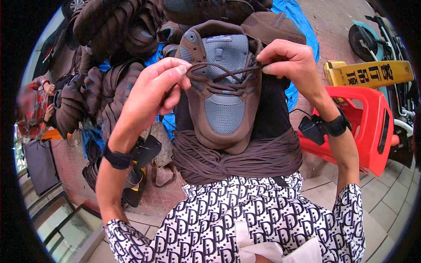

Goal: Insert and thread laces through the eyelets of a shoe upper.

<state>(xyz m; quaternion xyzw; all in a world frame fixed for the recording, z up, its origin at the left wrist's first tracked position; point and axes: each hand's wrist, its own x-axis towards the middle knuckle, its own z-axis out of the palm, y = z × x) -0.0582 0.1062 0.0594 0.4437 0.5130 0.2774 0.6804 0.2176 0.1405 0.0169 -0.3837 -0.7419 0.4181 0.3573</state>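
The largest thing was the pile of dark shoes (pixel 118 26), which lay beyond the far left corner of the black cloth (pixel 274 109) on the person's lap. Along the near edge of this cloth lay a wide bundle of laces (pixel 237 165), loose and soft in appearance. The shoe (pixel 223 109), brown with grey mesh, rested sole down on the middle of the cloth, its heel toward the far edge and its toe reaching over the upper border of the bundle. I judged it to be light for its size, with a firm, thick sole and a softer upper which would bend under pressure; it did not seem fragile, but on a lap it could easily tilt. For steadying it, the toe or the side of the sole looked the best place to hold. Both hands were occupied: the left hand (pixel 153 94) and the right hand (pixel 291 65) each pinched the lace between thumb and forefinger, one at each side of the shoe. The padded tongue (pixel 225 55) would probably yield easily. Smallest was the dark lace (pixel 252 69), thin and limp, crossed over the tongue; it called for a fingertip grip, because it could slip.
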